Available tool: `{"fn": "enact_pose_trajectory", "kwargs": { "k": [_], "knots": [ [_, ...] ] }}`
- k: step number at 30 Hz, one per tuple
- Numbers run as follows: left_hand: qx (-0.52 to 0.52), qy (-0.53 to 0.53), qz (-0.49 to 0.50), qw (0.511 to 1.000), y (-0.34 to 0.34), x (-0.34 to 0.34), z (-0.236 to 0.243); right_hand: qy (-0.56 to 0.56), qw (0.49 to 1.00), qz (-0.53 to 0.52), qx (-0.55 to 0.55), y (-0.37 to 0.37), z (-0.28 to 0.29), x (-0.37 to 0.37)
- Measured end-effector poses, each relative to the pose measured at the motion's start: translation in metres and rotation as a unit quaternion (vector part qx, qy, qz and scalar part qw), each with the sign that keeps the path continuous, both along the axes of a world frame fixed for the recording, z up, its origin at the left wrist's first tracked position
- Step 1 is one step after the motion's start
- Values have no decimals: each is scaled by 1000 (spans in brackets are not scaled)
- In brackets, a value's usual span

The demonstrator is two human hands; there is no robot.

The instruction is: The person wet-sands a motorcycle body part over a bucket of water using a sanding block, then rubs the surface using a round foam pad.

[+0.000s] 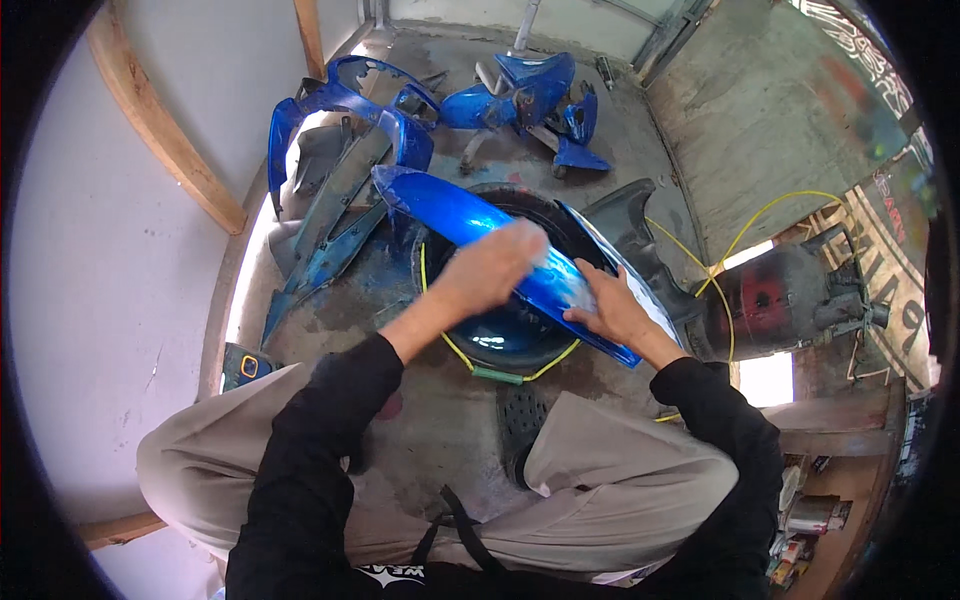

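Observation:
A long, curved, glossy blue fender [450, 208] lies slantwise over a black tub [433, 320]. My right hand [622, 308] grips its near right end, thumb on top and fingers round the far edge. My left hand [492, 268] is closed and pressed on the middle of the fender. Its fingertips are smeared by motion, and a pale patch shows at them; I cannot make out what it is. A whitish smear also marks the blue surface beside my right thumb. Behind my right hand, a white-edged panel [590, 230] leans in the tub. Dark liquid shines inside.
Blue motorcycle body panels [400, 130] and more blue parts [530, 105] lie at the back. Dark panels [330, 230] are on the left. A black and red tank [765, 300] with a yellow hose [728, 300] stands right. A phone [248, 366] lies near my left knee.

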State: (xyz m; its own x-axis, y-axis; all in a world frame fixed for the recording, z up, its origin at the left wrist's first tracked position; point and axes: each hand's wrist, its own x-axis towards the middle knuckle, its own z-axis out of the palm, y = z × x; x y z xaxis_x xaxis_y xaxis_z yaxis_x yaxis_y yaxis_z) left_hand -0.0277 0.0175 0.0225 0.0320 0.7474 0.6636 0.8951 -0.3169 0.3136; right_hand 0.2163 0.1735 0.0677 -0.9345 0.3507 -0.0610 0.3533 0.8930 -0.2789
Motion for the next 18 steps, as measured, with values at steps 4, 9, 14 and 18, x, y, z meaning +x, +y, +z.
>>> {"fn": "enact_pose_trajectory", "kwargs": {
  "k": [4, 9, 14, 18],
  "knots": [
    [-102, -117, 256, 954, -3, -88, -4, 0, 1000, 2, -2, -2, 5, -7],
    [1, -46, 175, 983, 8, -37, -12, -12, 1000, -2, -7, -6, 8, -8],
    [-9, -8, -46, 999, 2, 16, -6, -38, 999, -19, -19, -5, 12, -3],
    [51, -50, 137, 988, -2, -76, -5, -40, 999, -19, -18, -7, 14, -7]
  ]
}}
